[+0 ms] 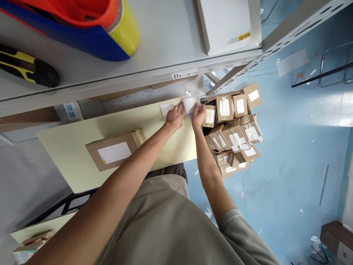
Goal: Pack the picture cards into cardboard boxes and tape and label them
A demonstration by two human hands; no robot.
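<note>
At the far right end of the pale yellow board [154, 147], my left hand [174, 118] has its fingers closed at the meeting edges of two white paper pieces. One white paper label [167, 109] lies flat on the board, partly under that hand. My right hand [199, 115] pinches the lower right corner of the other white sheet [191, 104], which reaches past the board's edge. Left of my forearm, a taped cardboard box [114, 151] with a white label rests on the board. The fingertips' exact grip is partly hidden.
Above the board runs a grey metal shelf [165, 40], holding a tape dispenser [82, 33], a box cutter [27, 68] and a white box [226, 25]. Several labelled cartons [235, 138] are piled at the right. Paper scraps litter the blue floor [286, 165].
</note>
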